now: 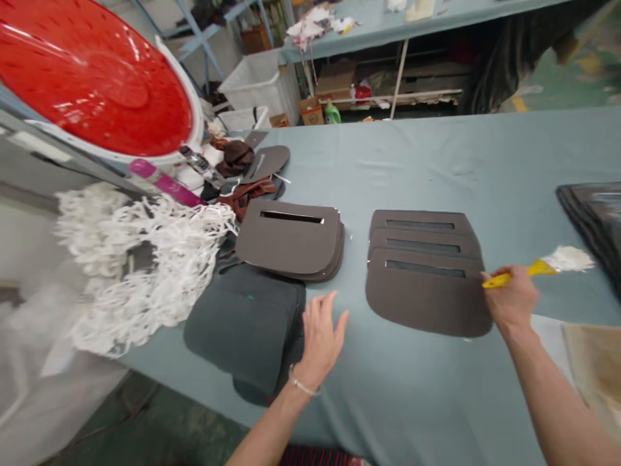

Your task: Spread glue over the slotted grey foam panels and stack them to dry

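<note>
My right hand (513, 299) is closed round the yellow handle of a brush (548, 264), whose whitish bristles point to the right. Its fingers are at the right edge of the nearest of three overlapping grey-brown panels (427, 294), each with a long slot; whether they touch it I cannot tell. My left hand (323, 333) hovers with fingers apart, holding nothing. Just left of it lies a pile of dark green-grey pieces (247, 323). Behind that pile sits a stack of slotted grey-brown panels (291, 239).
White net-like scrap (160, 265) heaps along the left edge beside a pink tube (165, 182). A big red round basin (107, 77) stands at upper left. Dark layered sheets (594, 220) lie at far right, with a tan-stained sheet (594, 362) nearer me.
</note>
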